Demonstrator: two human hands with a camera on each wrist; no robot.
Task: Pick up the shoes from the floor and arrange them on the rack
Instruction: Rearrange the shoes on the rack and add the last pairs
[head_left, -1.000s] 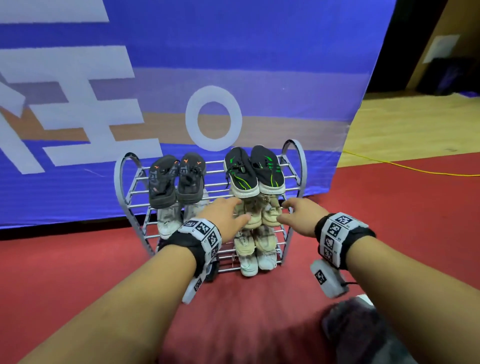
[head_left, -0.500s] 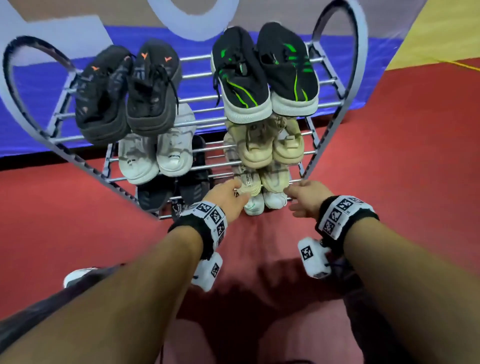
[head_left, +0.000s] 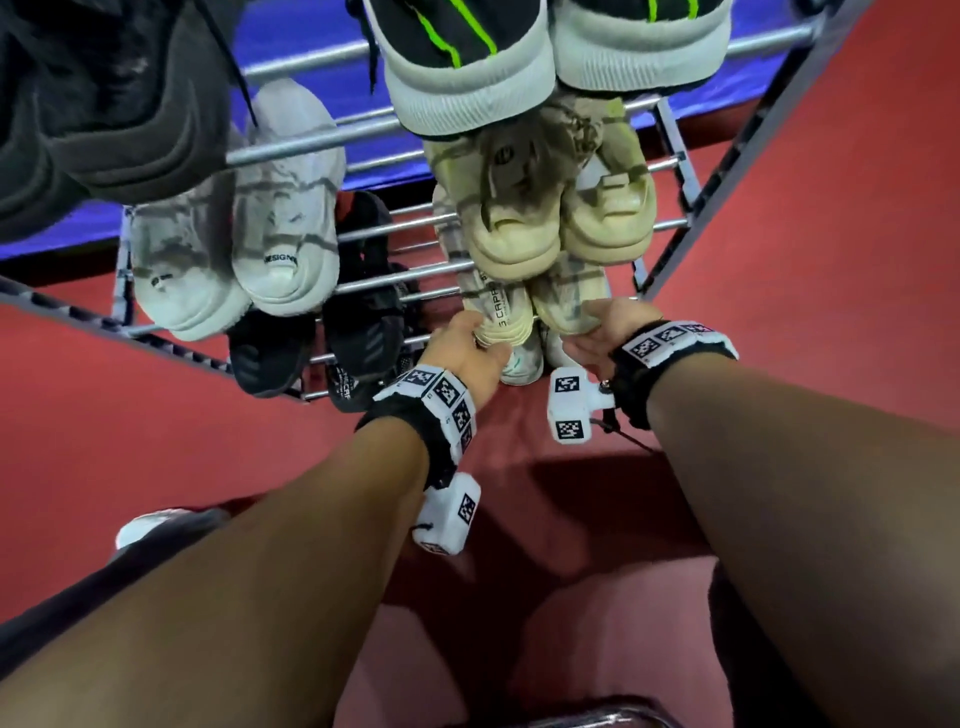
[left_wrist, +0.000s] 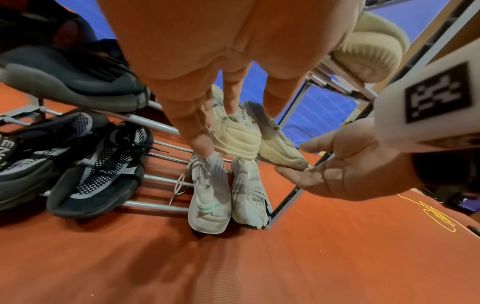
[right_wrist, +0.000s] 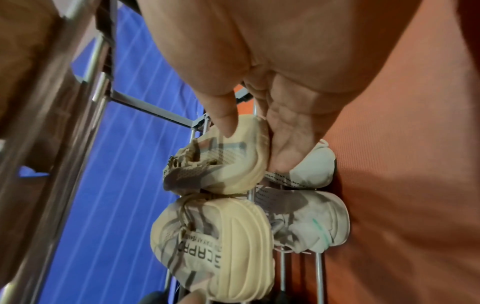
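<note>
A metal shoe rack (head_left: 384, 278) holds pairs on several tiers. On its third tier, right side, sits a cream pair with heels toward me. My left hand (head_left: 467, 345) holds the heel of the left cream shoe (head_left: 506, 322) between thumb and fingers; the left wrist view shows that hand (left_wrist: 215, 125) around the heel (left_wrist: 236, 139). My right hand (head_left: 602, 325) pinches the heel of the right cream shoe (head_left: 563, 306), and in the right wrist view the hand (right_wrist: 254, 146) has its thumb on top of that heel (right_wrist: 228, 164) and fingers beneath.
Below the cream pair stands a white knit pair (head_left: 524, 364). Black mesh shoes (head_left: 363, 322) lie to the left, white shoes (head_left: 280, 234) and beige shoes (head_left: 519, 228) above, black-green shoes (head_left: 467, 62) on top. Red carpet (head_left: 156, 441) spreads around; a blue banner hangs behind.
My hands dropped from the beige pair on the second tier to the cream pair one tier lower. My head has come much closer and lower to the rack.
</note>
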